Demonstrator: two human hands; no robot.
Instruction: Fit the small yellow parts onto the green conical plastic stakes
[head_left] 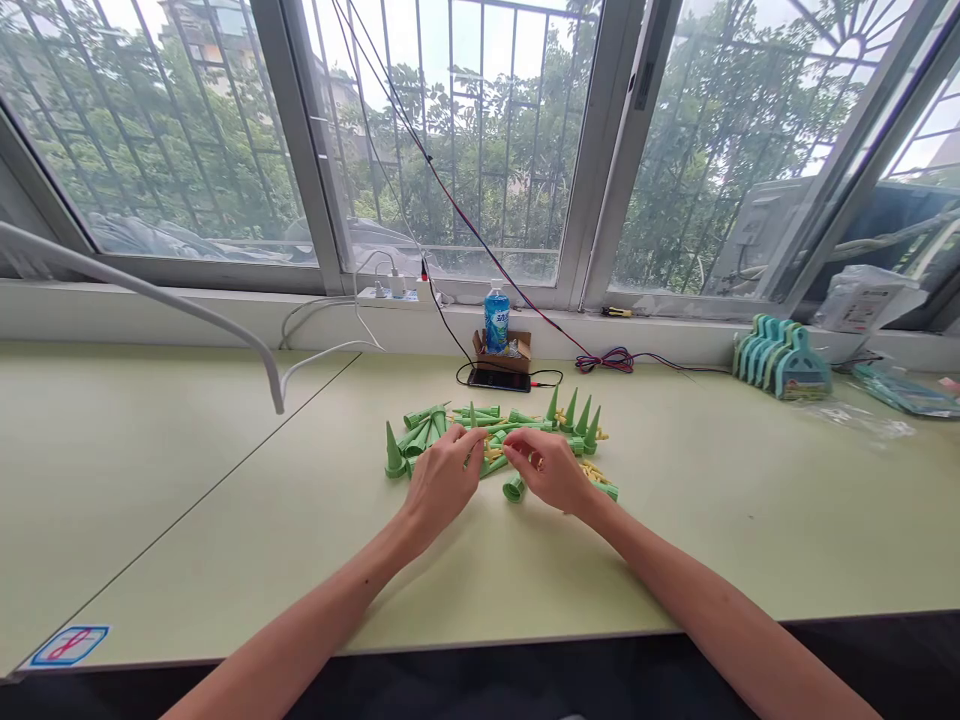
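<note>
A pile of green plastic cone-shaped spikes [427,432] with screw-cap-like bases lies on the table, mixed with small yellow pieces [596,472]. My left hand [450,468] is closed at the front of the pile, with a green spike [473,414] pointing up from its fingers; the fingers cover its lower part. Close by on the right, my right hand [553,468] is pinched, its fingertips facing the left hand. Whatever lies between them is too small to make out. One spike [514,489] rests just below the right hand, its round open base toward me.
Several spikes stand upright at the pile's right [583,412]. Behind are a phone [499,380] on a cable, a blue bottle [496,318] in a cardboard box [519,362], and coiled wires [606,360]. Teal plastic holders [784,362] stand far right; a white arm [187,305] crosses the left.
</note>
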